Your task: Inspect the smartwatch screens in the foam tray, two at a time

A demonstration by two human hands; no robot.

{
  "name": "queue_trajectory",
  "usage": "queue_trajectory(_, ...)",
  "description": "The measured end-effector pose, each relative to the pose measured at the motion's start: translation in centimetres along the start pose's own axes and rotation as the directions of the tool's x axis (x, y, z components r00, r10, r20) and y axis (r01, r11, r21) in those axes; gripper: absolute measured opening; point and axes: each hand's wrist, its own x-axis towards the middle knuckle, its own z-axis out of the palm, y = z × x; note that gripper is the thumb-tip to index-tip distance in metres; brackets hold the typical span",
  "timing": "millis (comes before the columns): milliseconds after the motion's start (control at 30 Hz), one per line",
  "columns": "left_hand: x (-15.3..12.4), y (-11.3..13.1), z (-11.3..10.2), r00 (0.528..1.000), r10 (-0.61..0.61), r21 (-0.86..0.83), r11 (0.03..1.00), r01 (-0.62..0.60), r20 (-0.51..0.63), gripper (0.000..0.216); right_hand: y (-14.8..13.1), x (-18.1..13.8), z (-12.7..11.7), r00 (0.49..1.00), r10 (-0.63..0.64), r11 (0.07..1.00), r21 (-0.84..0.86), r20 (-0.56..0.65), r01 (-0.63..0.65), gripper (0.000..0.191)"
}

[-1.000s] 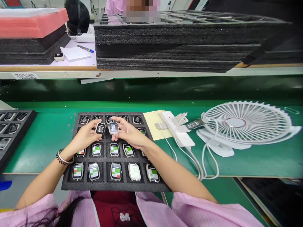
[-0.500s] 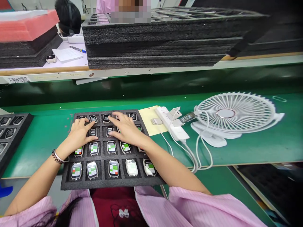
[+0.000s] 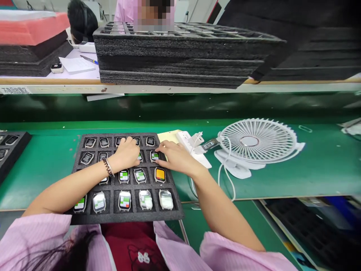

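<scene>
A black foam tray [image 3: 126, 218] lies at the near edge of the green bench, with several small watch bodies in its cells. Most screens show green and white; one [image 3: 160, 174] glows orange. My left hand [image 3: 126, 154] rests curled over the second row, its fingers closed on a watch body [image 3: 140, 156] that is mostly hidden. My right hand [image 3: 176, 160] reaches in from the tray's right side. Its thumb and forefinger pinch the last watch body [image 3: 154, 155] of that same row.
A white desk fan [image 3: 258, 141] lies on its back to the right, with a white power strip [image 3: 191, 145], cables and a yellow sheet [image 3: 169, 136] beside the tray. Another tray [image 3: 11, 146] sits at left. Stacked foam trays [image 3: 175, 56] fill the shelf; people sit beyond.
A second ago each hand held a dark-screened watch body above the tray. Those now lie in the second row, and both hands have shifted right to the last two cells of that row.
</scene>
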Motion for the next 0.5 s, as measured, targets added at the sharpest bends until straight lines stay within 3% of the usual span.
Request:
queue_trajectory(333,1.1,0.4,-0.7,0.999,-0.037,-0.091,0.995,0.039,0.025,0.023,-0.8,2.7,-1.0,0.99,-0.128,0.986,-0.105,0.055,0.133,0.017)
queue_trajectory(433,0.5,-1.1,-1.0,1.0,-0.028,-0.2,0.979,0.027,-0.005,0.026,0.5,1.8,-0.7,0.991,-0.127,0.983,0.132,-0.039,0.131,0.018)
queue_trajectory(500,-0.6,-2.4,-1.4,0.998,-0.048,-0.365,0.931,0.028,-0.045,0.03,1.3,0.8,-0.3,0.985,-0.076,0.87,0.472,-0.155,0.142,0.025)
